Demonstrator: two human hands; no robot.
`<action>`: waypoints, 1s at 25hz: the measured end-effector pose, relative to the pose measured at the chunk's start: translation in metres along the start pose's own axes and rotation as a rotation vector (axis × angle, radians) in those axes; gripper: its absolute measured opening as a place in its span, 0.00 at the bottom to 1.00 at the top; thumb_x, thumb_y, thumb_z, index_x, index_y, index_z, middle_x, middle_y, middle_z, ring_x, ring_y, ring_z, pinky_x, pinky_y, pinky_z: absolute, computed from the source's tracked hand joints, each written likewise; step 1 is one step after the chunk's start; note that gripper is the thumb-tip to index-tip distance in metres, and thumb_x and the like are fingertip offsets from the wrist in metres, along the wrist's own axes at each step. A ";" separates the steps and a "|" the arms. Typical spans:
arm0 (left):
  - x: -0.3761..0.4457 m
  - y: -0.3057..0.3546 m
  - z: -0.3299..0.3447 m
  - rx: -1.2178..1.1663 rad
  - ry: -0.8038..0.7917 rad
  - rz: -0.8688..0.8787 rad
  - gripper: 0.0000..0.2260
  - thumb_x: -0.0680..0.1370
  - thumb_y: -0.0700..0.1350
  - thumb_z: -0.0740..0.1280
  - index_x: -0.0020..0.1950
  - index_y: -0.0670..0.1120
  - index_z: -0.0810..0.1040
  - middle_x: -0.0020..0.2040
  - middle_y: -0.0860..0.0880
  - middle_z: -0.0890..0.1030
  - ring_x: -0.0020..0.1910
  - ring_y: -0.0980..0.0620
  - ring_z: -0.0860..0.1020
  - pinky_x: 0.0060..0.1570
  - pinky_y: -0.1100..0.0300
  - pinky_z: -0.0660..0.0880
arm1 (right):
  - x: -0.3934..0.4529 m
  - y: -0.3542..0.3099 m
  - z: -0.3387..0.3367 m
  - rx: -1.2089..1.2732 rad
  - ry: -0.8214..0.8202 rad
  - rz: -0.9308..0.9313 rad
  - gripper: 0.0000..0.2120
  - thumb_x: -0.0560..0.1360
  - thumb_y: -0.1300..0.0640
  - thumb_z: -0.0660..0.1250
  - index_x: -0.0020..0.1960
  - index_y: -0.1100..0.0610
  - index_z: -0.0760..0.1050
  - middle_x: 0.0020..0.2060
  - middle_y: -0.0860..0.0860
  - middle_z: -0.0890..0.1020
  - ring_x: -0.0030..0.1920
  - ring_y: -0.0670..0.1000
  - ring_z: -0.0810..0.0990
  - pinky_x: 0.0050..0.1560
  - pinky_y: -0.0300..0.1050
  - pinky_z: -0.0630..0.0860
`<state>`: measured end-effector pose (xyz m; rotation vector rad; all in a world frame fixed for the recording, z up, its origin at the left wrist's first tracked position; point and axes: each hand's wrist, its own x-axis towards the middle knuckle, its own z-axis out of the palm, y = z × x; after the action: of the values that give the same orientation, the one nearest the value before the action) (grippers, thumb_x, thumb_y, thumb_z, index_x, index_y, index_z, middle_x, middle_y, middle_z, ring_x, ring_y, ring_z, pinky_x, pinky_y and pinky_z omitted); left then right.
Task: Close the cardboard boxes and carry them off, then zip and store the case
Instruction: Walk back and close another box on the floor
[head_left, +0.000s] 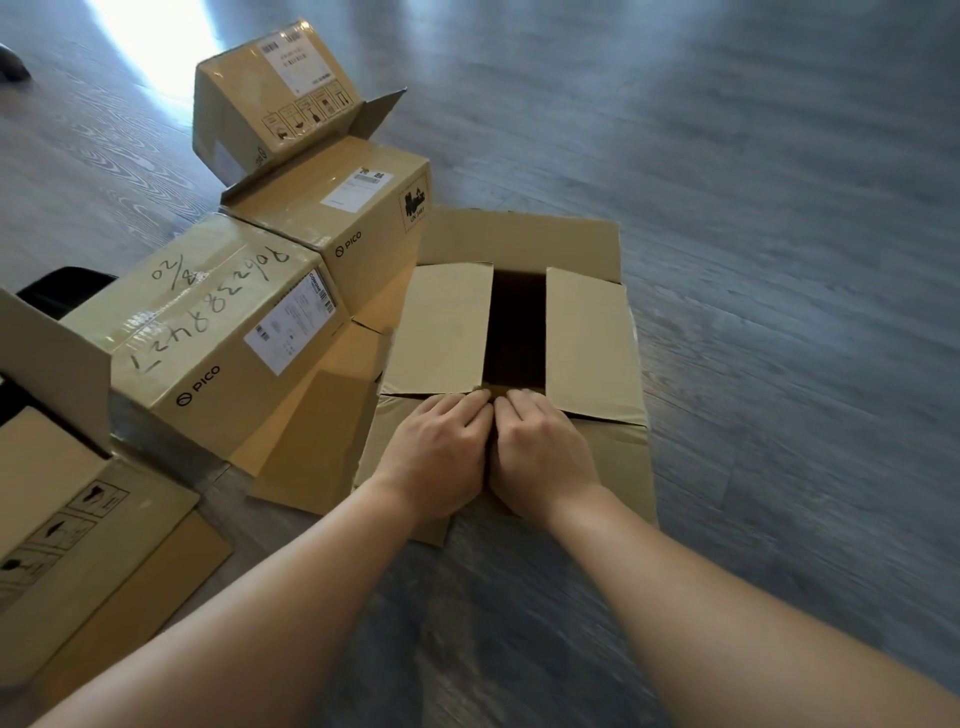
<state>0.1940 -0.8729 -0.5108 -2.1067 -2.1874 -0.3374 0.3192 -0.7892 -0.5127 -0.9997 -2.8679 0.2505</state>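
Step in hand: closing the open box (457, 332), at 12 o'clock from the person. Left hand (436, 452) and right hand (540, 452) touched, fingers curled over the near flap's (613, 441) edge. Side flaps lay folded in, far flap up. Next: press this flap down, then fold the far one.

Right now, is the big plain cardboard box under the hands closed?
Not yet. The plain cardboard box has two side flaps folded in, with a dark gap between; both hands grip the near flap's edge.

open box (592, 332) right of two stacked boxes (208, 332), both on floor (779, 260)
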 end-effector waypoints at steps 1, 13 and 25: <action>0.000 0.000 0.001 0.014 -0.016 -0.013 0.19 0.77 0.42 0.63 0.67 0.39 0.78 0.68 0.39 0.77 0.66 0.41 0.76 0.68 0.49 0.70 | -0.001 -0.001 0.000 0.026 0.000 0.039 0.22 0.81 0.54 0.53 0.73 0.58 0.70 0.71 0.56 0.74 0.73 0.57 0.68 0.72 0.54 0.65; 0.011 -0.070 -0.013 0.017 -0.350 -0.768 0.40 0.75 0.72 0.50 0.81 0.51 0.50 0.81 0.36 0.46 0.79 0.35 0.46 0.72 0.34 0.52 | -0.001 0.091 -0.011 -0.007 -0.103 0.581 0.31 0.80 0.34 0.52 0.78 0.47 0.65 0.79 0.63 0.58 0.79 0.68 0.53 0.75 0.71 0.53; 0.043 -0.021 0.014 -0.534 -0.401 -0.657 0.47 0.74 0.67 0.66 0.82 0.50 0.44 0.81 0.41 0.51 0.77 0.40 0.59 0.72 0.47 0.62 | -0.040 0.170 -0.010 0.174 -0.006 0.802 0.29 0.82 0.37 0.51 0.77 0.50 0.67 0.79 0.60 0.59 0.77 0.64 0.61 0.73 0.63 0.64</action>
<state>0.1728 -0.8287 -0.5175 -1.6718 -3.3237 -0.6482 0.4550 -0.6817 -0.5360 -2.0355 -2.2342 0.5354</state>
